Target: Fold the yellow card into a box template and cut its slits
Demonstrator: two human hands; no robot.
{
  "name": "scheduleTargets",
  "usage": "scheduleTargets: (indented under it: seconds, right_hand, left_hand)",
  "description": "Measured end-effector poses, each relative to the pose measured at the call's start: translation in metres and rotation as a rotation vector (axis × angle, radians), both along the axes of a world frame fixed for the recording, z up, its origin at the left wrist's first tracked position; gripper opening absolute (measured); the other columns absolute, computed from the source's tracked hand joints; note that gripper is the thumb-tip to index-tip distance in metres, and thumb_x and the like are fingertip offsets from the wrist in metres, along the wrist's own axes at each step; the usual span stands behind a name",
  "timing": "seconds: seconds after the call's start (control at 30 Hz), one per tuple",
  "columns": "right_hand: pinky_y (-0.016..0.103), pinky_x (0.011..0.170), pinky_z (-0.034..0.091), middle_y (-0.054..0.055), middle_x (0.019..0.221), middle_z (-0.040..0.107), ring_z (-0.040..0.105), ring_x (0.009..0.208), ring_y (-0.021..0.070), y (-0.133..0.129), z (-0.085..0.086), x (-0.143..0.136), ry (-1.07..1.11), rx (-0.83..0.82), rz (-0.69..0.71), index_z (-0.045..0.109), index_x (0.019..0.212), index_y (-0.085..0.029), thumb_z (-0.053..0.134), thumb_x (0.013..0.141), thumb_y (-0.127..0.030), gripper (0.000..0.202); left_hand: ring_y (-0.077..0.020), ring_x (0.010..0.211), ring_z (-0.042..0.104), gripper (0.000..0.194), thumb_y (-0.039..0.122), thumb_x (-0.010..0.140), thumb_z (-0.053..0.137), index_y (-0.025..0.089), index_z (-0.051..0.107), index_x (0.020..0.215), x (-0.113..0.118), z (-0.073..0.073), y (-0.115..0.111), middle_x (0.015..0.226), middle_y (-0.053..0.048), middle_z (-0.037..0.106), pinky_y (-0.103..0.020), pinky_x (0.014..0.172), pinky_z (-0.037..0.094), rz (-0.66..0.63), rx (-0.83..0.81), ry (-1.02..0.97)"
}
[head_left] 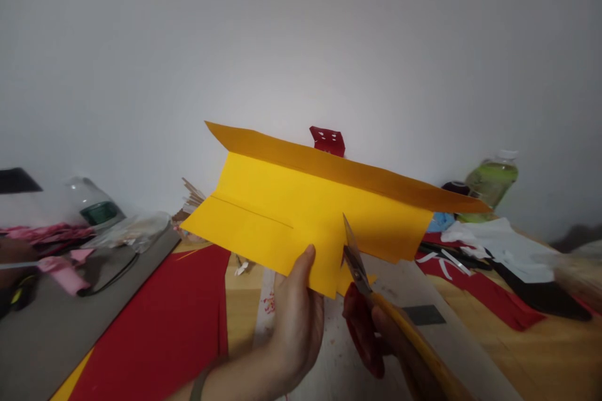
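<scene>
A folded sheet of yellow paper (282, 191) is raised above the table, its far edge bent up in a long flap. My left hand (298, 319) grips its near edge, the thumb on top and the fingers underneath. In my right hand (390, 332) is a pair of scissors (360, 272) with red and yellow handles. Their blades point up and away, at a cut in the paper's near edge, right of my left thumb. A strip of the sheet hangs down beside the blades. My right fingers are partly hidden behind the handles.
Red paper (164, 319) lies on the wooden table at the left, by a grey board (117, 301). A pale mat (324, 363) is below my hands. Red and white scraps (498, 294) lie at the right, near a green-liquid bottle (496, 178). Another bottle (96, 203) stands left.
</scene>
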State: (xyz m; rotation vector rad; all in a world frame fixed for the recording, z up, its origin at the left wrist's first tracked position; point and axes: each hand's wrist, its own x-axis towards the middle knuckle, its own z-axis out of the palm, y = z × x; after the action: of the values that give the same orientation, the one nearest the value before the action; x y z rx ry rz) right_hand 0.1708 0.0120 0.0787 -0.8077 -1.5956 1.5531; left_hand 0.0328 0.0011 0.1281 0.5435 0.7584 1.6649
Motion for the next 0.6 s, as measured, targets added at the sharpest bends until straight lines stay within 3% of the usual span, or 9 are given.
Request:
scheduleTargets:
  seconds: [0.23,0.6]
  right_hand:
    - [0.024,0.042,0.038,-0.003,0.056,0.053,0.049,0.043,0.0109,0.011,0.002,0.001,0.089,-0.022,0.245,0.056,0.086,-0.020,0.047,0.079,-0.069,0.050]
    - [0.025,0.038,0.032,0.000,0.046,0.051,0.042,0.039,0.0112,0.008,0.011,-0.003,-0.015,0.089,0.163,0.055,0.058,-0.020,0.044,0.082,-0.066,0.052]
  left_hand:
    - [-0.0284,0.107,0.061,0.041,0.035,0.074,0.065,0.014,0.062,0.108,0.004,0.002,0.000,0.101,-0.010,0.070,-0.036,0.092,0.048,0.069,0.040,-0.047]
    - [-0.0261,0.114,0.057,0.043,0.030,0.073,0.066,0.013,0.061,0.112,0.004,-0.003,0.002,0.108,-0.012,0.068,-0.034,0.099,0.044,0.087,0.018,-0.123]
